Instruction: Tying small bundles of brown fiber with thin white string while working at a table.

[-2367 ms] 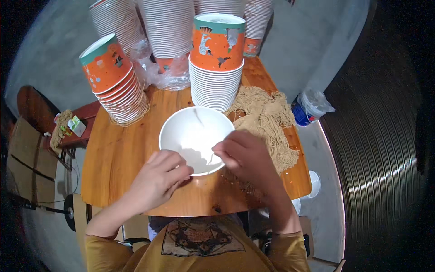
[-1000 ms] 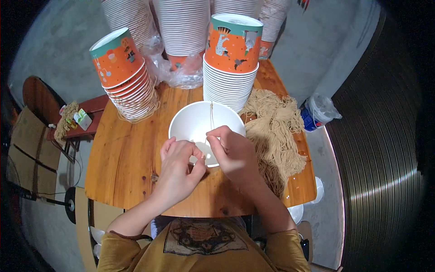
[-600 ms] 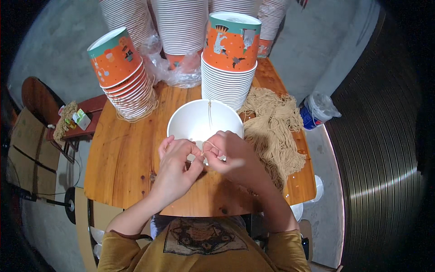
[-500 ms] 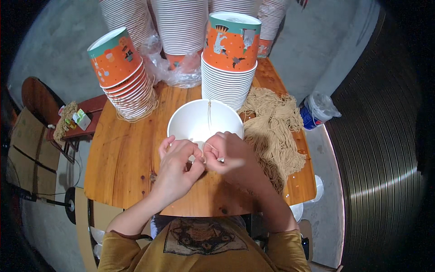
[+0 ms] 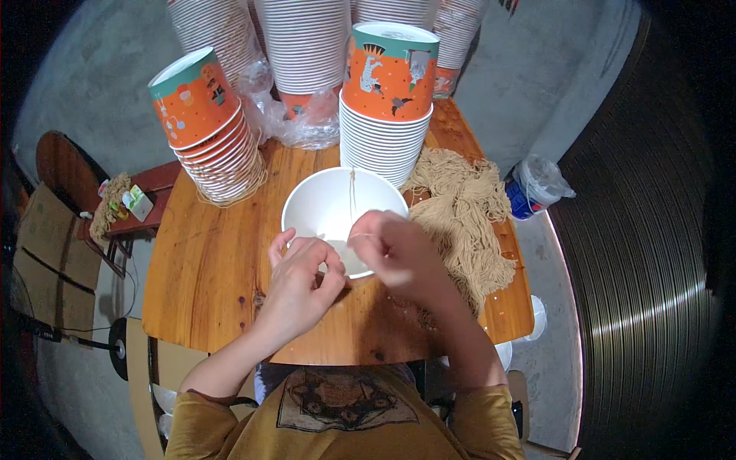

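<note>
A white paper bucket point(image 5: 314, 203) stands mouth up on the wooden table, a tan string point(image 5: 353, 192) hanging down its inside from a knot at the far rim. My left hand point(image 5: 300, 280) rests against the bucket's near-left rim, thumb and forefinger pinched together. What that pinch holds is hidden. Over the near-right part of the opening is my right hand point(image 5: 395, 249), slightly blurred, its fingers closed on a thin strand of string. Right of the bucket lies a heap of loose tan strings point(image 5: 464, 222).
Behind the bucket rises a stack of orange-and-green paper buckets point(image 5: 387, 77). At left stands a shorter stack point(image 5: 195, 103) with strings hanging around its rims. Clear plastic wrap point(image 5: 310, 130) lies among taller stacks at the back. A blue pail point(image 5: 523, 199) sits beyond the table's right edge.
My right hand has lifted away from my left, up and to the right over the bucket's opening. The left hand has stayed almost in place at the rim.
</note>
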Motion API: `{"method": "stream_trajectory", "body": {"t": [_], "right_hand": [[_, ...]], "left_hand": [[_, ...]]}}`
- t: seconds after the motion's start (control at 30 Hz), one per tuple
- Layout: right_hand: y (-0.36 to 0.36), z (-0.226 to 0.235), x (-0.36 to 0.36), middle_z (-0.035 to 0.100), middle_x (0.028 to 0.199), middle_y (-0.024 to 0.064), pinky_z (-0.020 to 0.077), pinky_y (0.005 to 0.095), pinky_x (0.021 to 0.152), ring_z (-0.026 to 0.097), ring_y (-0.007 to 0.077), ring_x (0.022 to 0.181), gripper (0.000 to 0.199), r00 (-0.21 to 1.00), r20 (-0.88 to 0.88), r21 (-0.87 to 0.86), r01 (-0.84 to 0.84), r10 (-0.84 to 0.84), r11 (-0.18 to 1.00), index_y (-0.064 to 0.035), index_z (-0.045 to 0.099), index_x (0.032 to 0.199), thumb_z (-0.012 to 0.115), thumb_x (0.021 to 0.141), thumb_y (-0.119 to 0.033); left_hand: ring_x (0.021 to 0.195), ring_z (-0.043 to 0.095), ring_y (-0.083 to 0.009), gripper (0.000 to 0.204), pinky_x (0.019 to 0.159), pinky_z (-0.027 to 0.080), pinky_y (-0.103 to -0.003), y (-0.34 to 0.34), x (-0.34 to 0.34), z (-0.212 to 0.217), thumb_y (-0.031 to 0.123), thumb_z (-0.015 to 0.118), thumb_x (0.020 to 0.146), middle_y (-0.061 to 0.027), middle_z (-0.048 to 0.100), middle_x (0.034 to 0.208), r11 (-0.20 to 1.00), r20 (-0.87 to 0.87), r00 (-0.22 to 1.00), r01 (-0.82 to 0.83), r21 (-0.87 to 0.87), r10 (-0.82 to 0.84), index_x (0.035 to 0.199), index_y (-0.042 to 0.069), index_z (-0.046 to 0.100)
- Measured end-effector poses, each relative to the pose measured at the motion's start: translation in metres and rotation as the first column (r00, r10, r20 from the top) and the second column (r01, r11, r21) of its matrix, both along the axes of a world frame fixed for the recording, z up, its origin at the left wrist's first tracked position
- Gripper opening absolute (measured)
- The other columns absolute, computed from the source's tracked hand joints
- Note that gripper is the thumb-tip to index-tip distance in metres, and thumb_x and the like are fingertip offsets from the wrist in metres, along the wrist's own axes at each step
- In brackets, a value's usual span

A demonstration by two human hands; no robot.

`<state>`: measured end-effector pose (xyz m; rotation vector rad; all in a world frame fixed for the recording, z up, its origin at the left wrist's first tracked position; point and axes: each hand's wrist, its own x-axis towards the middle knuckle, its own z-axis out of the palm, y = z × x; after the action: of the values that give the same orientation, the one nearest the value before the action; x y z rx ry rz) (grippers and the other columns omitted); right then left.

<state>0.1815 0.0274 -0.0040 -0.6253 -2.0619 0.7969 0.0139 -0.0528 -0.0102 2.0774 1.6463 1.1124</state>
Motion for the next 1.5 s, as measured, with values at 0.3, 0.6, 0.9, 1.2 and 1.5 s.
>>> {"method": "stream_trajectory", "body": {"t": [0.3,0.6,0.9,1.2,1.5], "right_hand": [[0.021,0.032,0.014,0.054,0.069,-0.0027,0.0402,0.0244,0.061,0.050,0.0070,0.068,0.017,0.924,0.053,-0.492,-0.305,0.378,0.815,-0.0046,0.059,0.073,0.052,0.082,-0.017],[0.032,0.009,-0.007,0.061,0.073,0.0172,0.0495,0.0439,0.063,0.063,0.0340,0.074,0.013,0.968,0.236,0.156,0.046,-0.082,0.987,0.0001,0.058,0.075,0.057,0.084,-0.009],[0.031,0.014,-0.004,0.057,0.074,0.0122,0.0458,0.0383,0.066,0.056,0.0287,0.073,0.009,0.982,0.081,0.388,0.129,-0.173,0.913,-0.0035,0.061,0.078,0.065,0.081,-0.011],[0.003,0.019,0.046,0.058,0.079,0.0073,0.0451,0.0377,0.071,0.057,0.0283,0.077,0.030,0.934,0.357,0.380,-0.145,0.000,0.914,-0.0101,0.067,0.092,0.081,0.068,-0.024],[0.014,0.038,-0.048,0.051,0.063,-0.0044,0.0389,0.0228,0.050,0.048,0.0049,0.054,0.017,0.892,0.111,-0.470,-0.342,0.438,0.814,-0.0070,0.058,0.096,0.060,0.091,-0.023]], "left_hand": [[0.089,0.055,-0.0232,0.011,0.106,0.023,-0.046,0.001,-0.001,0.000,0.012,0.059,0.078,-0.0060,0.054,0.078,1.000,-0.011,1.000,0.018,0.022,-0.018,0.077,0.004,0.051],[0.089,0.055,-0.0242,0.012,0.106,0.021,-0.046,0.003,-0.014,-0.003,0.007,0.056,0.072,-0.0063,0.051,0.079,0.996,-0.057,0.995,0.087,0.011,-0.087,0.080,0.006,0.047],[0.089,0.052,-0.0233,0.026,0.104,0.022,-0.047,0.009,-0.022,-0.015,0.002,0.057,0.067,-0.0057,0.048,0.084,0.967,-0.075,0.974,0.221,0.124,-0.213,0.090,0.009,0.047],[0.084,0.052,-0.0247,0.022,0.099,0.031,-0.043,0.002,-0.052,0.008,0.001,0.061,0.064,-0.0050,0.051,0.081,0.928,0.037,0.947,0.306,0.214,-0.320,0.083,0.007,0.053],[0.113,0.050,-0.0242,0.041,0.103,0.034,-0.037,-0.020,-0.157,0.067,0.010,0.053,0.068,-0.0129,0.055,0.110,0.900,0.360,0.922,-0.033,0.435,-0.141,0.108,-0.001,0.054]]}}
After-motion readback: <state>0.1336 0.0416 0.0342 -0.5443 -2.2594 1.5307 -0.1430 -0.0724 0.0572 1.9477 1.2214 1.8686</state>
